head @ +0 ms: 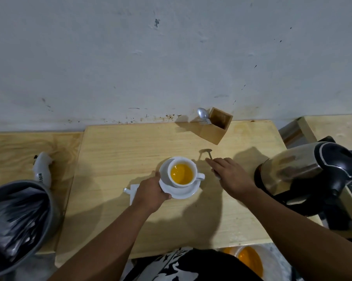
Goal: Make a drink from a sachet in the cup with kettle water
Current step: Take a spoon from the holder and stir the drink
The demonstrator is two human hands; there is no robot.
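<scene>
A white cup (182, 172) holding orange liquid stands on a white saucer (188, 193) in the middle of the wooden table (118, 151). My left hand (150, 192) grips the saucer's left rim. An opened white sachet (133, 192) lies flat on the table, partly under that hand. To the right of the cup my right hand (231, 175) lies palm down over a metal spoon (206, 152); only the spoon's bowl and a bit of its handle show. Whether the fingers grip the spoon is hidden. A steel kettle (305, 171) with a black lid and handle stands at the right.
A wooden cutlery holder (216, 126) with a spoon and fork stands by the wall. A white crumpled packet (42, 169) lies at the left. A grey bin (19, 224) with a black liner sits at lower left. A white bowl (256, 260) of orange liquid is below the table's front edge.
</scene>
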